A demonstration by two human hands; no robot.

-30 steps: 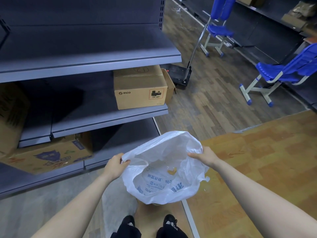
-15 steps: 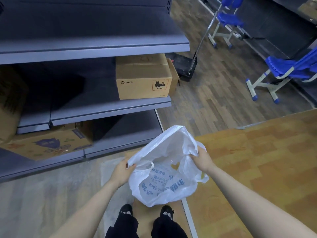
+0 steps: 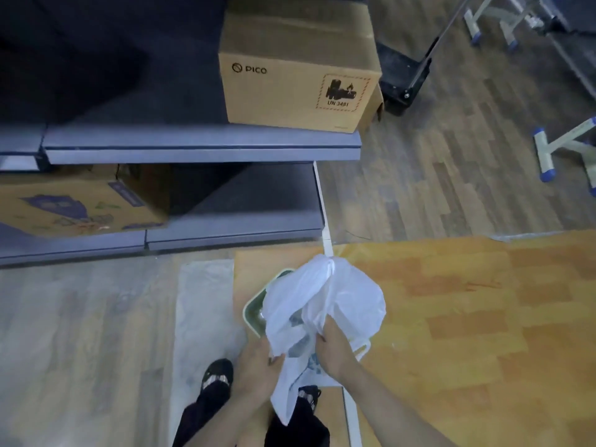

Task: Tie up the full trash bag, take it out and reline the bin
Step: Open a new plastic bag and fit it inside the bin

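A white plastic bag (image 3: 348,295) with blue print hangs crumpled over a small pale green bin (image 3: 254,306) on the floor in front of my feet. The bin's left rim and dark inside show; the rest is hidden under the bag. My left hand (image 3: 258,366) grips the bag's lower left edge. My right hand (image 3: 332,346) grips a bunched fold near the bag's middle. A loose tail of the bag droops down between my legs.
Grey metal shelving (image 3: 200,146) stands ahead on the left with a PICO cardboard box (image 3: 296,75) on the middle shelf and a printed carton (image 3: 77,204) below. A black trolley base (image 3: 403,75) and chair legs (image 3: 561,146) stand at the right. A clear plastic sheet (image 3: 206,304) lies on the floor.
The bag was held open and spread wide in the air; now both hands have come together low and the bag is crumpled over the green bin. My head has tilted downward.
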